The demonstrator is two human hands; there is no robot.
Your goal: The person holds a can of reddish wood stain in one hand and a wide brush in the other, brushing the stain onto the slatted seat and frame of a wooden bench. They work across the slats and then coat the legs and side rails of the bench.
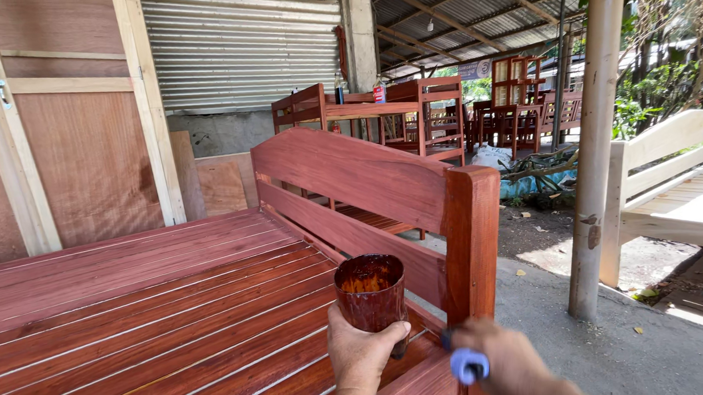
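- Outdoor workshop w/ red-stained slatted bed frame [157, 312], unpainted bench [672, 189] nearby
- left hand [361, 353] wrapped round stain-smeared cup [371, 291], over the slats by corner post [472, 239]
- right hand [500, 362] closed on blue-ended brush handle [466, 364]

**Where everything's sitting around the bench**

So the slatted bench [149, 312] is taking up the whole near-left, with its backrest [351, 181] running along the right edge from 12 toward 5 o'clock and ending at a corner post [472, 239]. The left hand [361, 356] is gripping a cup [371, 291] at 6 o'clock, just left of that post. The right hand [500, 362] is sitting right beside it at 5 o'clock, wrapped around a tool handle [468, 364]. A pillar [597, 144] is standing at 3 o'clock, with another bench [675, 180] lying behind it, further right. More furniture [411, 110] is standing at 12 o'clock, behind the backrest. A panelled door [67, 124] is leaning at 10 o'clock.
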